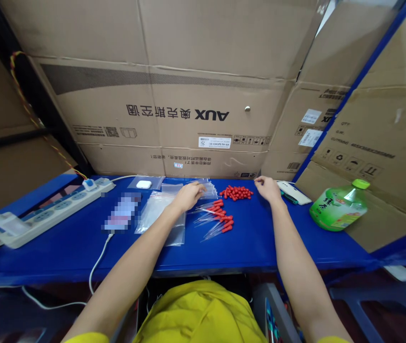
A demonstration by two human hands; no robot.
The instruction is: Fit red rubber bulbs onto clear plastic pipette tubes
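My left hand (pixel 189 194) reaches over the left end of a pile of clear dropper tubes (pixel 209 189), fingers curled together; what they hold, if anything, is hidden. Right of the tubes lies a heap of small red rubber bulbs (pixel 237 192). My right hand (pixel 268 187) is just beyond the heap's right side, fingertips drawn together; anything between them is too small to make out. Nearer to me, several droppers (pixel 220 216) with red bulbs fitted on clear tapered tubes lie in a loose row. Clear plastic bags (pixel 153 214) lie partly under my left forearm.
On the blue table (pixel 249 243) are a power strip (pixel 60 207), a blurred-out phone (pixel 122 212) on a cable, and a white earphone case (pixel 143 184). A white flat object (pixel 295 192) and a green bottle (pixel 339 205) stand right. Cardboard (pixel 174 85) walls the back.
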